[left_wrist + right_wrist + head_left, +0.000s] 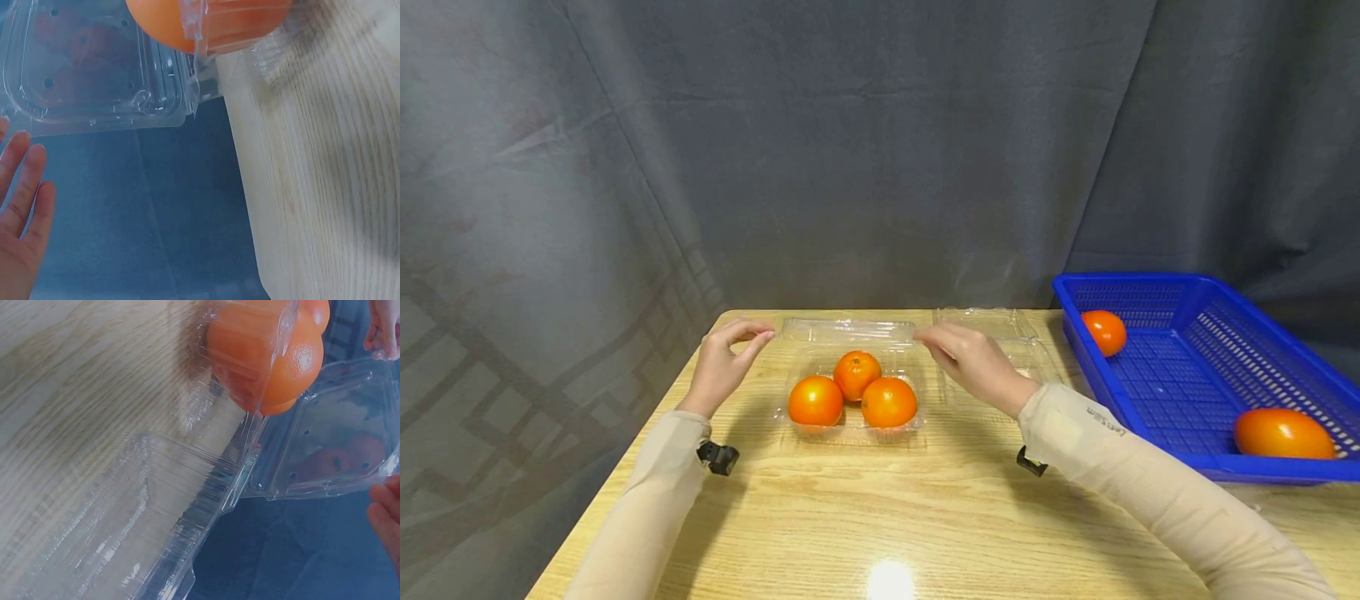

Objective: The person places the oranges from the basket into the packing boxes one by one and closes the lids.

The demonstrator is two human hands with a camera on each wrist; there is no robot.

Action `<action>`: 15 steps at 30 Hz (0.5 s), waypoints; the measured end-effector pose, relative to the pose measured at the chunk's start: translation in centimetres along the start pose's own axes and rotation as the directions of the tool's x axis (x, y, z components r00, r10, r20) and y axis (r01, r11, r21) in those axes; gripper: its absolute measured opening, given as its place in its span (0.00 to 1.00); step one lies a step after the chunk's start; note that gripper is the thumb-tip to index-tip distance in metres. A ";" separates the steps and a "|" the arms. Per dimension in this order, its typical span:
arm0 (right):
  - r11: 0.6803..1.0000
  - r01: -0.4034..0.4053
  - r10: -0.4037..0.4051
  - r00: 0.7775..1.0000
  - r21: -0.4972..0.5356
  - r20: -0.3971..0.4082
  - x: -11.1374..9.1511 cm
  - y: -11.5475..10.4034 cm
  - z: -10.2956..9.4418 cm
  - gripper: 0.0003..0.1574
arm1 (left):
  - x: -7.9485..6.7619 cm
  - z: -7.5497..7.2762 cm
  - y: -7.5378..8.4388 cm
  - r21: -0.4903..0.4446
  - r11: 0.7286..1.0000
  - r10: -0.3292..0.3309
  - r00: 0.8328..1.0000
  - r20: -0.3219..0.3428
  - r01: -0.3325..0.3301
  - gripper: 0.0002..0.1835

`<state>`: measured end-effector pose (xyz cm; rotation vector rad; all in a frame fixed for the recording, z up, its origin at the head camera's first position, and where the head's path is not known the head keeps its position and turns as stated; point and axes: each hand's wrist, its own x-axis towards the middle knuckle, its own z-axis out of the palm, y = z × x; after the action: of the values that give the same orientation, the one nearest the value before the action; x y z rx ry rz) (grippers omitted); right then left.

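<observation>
Three oranges (856, 377) sit in the base of a clear plastic clamshell box (850, 435) on the table. Its hinged lid (850, 331) stands raised at the far side, also visible in the left wrist view as a lid (87, 69) with small holes. My left hand (726, 362) pinches the lid's left corner between thumb and forefinger. At the opposite corner, my right hand (973, 360) pinches the lid with its fingertips (384, 494); its thumb is partly hidden.
A second clear clamshell box (985, 323) stands open at the right, partly behind my right arm. Farther right is a blue plastic basket (1157, 467) holding two orange fruits (1103, 333). A grey curtain (880, 167) hangs behind the wooden table (820, 517).
</observation>
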<state>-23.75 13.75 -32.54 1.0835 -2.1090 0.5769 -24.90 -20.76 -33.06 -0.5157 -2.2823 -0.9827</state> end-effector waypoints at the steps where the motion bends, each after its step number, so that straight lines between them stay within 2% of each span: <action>1: 1.000 0.004 -0.004 1.000 -0.001 0.001 0.0 0.0 0.0 0.15 | 0.0 0.0 0.0 0.007 1.000 0.003 1.000 0.006 -0.003 0.08; 8: 0.999 0.038 -0.038 0.999 -0.004 0.012 -0.3 -0.2 0.0 0.16 | -0.4 -0.4 -0.3 0.046 0.998 0.027 0.998 0.055 -0.030 0.06; 15: 1.000 0.028 -0.028 0.998 -0.005 0.052 -0.5 -0.4 -0.1 0.15 | -0.5 -0.7 -0.2 0.074 0.995 0.065 0.992 0.104 -0.073 0.04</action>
<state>-23.20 13.83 -32.80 1.1342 -2.1359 0.5341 -24.32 -21.44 -33.12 -0.6201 -2.3652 -0.8481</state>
